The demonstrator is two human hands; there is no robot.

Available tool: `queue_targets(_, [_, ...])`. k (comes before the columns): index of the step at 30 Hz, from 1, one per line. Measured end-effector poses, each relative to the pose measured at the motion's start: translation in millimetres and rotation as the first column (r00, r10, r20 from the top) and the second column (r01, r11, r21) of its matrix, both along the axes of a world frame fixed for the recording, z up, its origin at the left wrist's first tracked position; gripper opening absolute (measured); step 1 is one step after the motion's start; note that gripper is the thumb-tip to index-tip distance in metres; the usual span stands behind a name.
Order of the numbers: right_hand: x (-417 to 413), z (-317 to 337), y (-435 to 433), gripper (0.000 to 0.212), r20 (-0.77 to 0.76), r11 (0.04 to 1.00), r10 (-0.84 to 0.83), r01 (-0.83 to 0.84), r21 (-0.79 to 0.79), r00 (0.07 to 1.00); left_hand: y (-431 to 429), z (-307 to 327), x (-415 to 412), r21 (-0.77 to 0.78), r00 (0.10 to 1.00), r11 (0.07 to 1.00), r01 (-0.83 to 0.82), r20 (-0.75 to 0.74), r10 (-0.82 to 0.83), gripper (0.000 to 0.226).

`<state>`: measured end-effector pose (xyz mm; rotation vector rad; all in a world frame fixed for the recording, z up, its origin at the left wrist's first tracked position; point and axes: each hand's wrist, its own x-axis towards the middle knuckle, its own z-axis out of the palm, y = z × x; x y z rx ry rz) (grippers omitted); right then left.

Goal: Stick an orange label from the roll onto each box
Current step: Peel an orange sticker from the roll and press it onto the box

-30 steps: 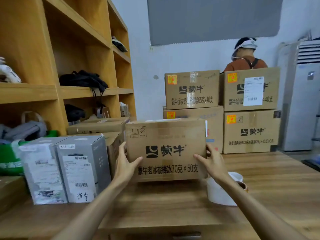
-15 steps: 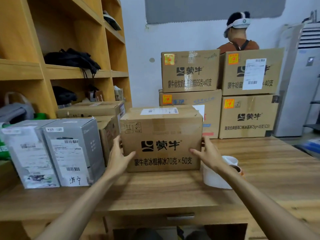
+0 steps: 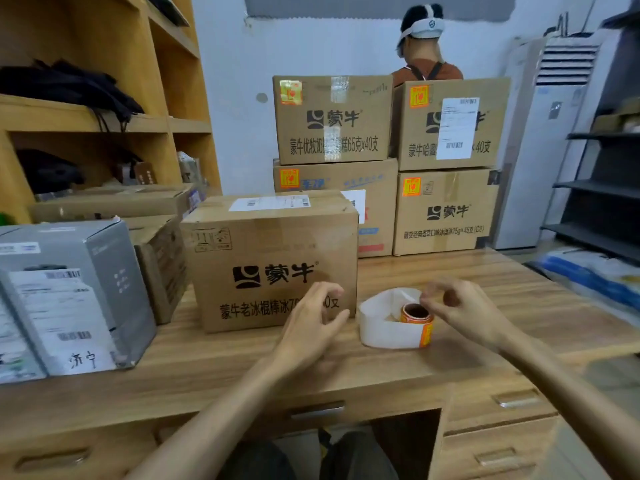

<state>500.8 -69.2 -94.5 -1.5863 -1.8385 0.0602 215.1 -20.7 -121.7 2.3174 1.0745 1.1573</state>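
Note:
A brown cardboard box [image 3: 263, 251] with black print stands on the wooden desk [image 3: 485, 292] in front of me, with no orange label on its front. To its right lies the roll of orange labels [image 3: 417, 318], a loop of white backing paper curling round it. My left hand [image 3: 311, 323] hovers in front of the box's lower right corner, fingers loosely curled, holding nothing. My right hand [image 3: 464, 310] hovers just right of the roll, fingers curled above it; I see nothing in it. Behind stand several stacked boxes [image 3: 446, 209], each with an orange label at its top left.
Two grey boxes [image 3: 69, 292] with white shipping labels stand at the left, with more cardboard boxes [image 3: 159, 258] behind them. A wooden shelf unit [image 3: 104, 116] fills the left wall. A person [image 3: 424, 46] stands behind the stack. Dark metal shelving [image 3: 595, 188] is at the right.
Both hands have let go of the front box's sides and come toward me. The left hand now hovers before the box, the right one by the label roll. The camera tilted down.

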Motion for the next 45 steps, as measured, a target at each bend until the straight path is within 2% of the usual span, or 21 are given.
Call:
queue_targets(4, [15.5,-8.2,-9.1,0.011,-0.048,0.993,0.081,-0.085,-0.084,0.996,-5.9,-3.0,54.5,0.008,0.990,0.991,0.133,-0.040,-0.133,0.019])
queue_targets(9, [6.1,-19.0,-11.1,0.020,-0.104,0.983,0.153,-0.162,-0.081,0.983,-16.1,-15.7,94.1,-0.028,0.974,0.973,0.227,-0.003,-0.228,0.014])
queue_targets(13, [0.8,-28.2,-7.9,0.028,-0.098,0.985,0.111,-0.123,-0.124,0.989,-18.8,-26.8,97.6,-0.165,0.974,0.960,0.228,0.052,-0.223,0.012])
queue_targets(18, [5.6,-38.0,-5.5,0.021,-0.113,0.989,0.046,-0.061,-0.135,0.993,-6.0,-31.9,84.0,-0.133,0.986,0.978,0.159,-0.017,-0.163,0.009])
queue_targets(21, [6.1,-44.6,-6.8,0.016,-0.042,0.993,0.021,-0.026,-0.116,0.999,1.7,-32.1,75.2,-0.089,0.989,0.988,0.126,-0.064,-0.132,0.002])
queue_targets(24, [3.0,-50.2,-7.5,0.013,0.019,0.996,0.017,-0.015,-0.084,1.000,6.7,-37.5,70.2,-0.086,0.985,0.984,0.156,-0.063,-0.162,0.008])
queue_targets(32, [-1.8,-61.6,-2.5,0.008,-0.022,0.998,-0.063,0.063,0.006,0.998,9.0,-47.1,68.8,-0.189,0.984,0.967,0.172,0.079,-0.160,0.013])
queue_targets(35, [-7.2,-68.4,-1.4,0.012,-0.025,0.992,-0.116,0.117,0.045,0.993,7.4,-48.0,68.7,-0.188,0.977,0.960,0.208,0.085,-0.195,0.012])
queue_targets(38, [-20.0,-71.9,-10.1,0.025,0.012,0.964,-0.211,0.206,0.169,0.977,7.1,-48.1,67.1,-0.179,0.971,0.955,0.236,0.085,-0.224,0.011])
queue_targets(41, [-38.9,-74.7,-24.7,0.022,0.074,0.939,-0.228,0.199,0.280,0.971,6.5,-47.2,66.5,-0.181,0.967,0.951,0.249,0.108,-0.232,0.012])
queue_targets(45, [-59.5,-85.0,-26.9,0.027,0.095,0.957,-0.196,0.169,0.235,0.976,6.5,-46.9,65.0,-0.183,0.952,0.939,0.292,0.145,-0.268,0.013])
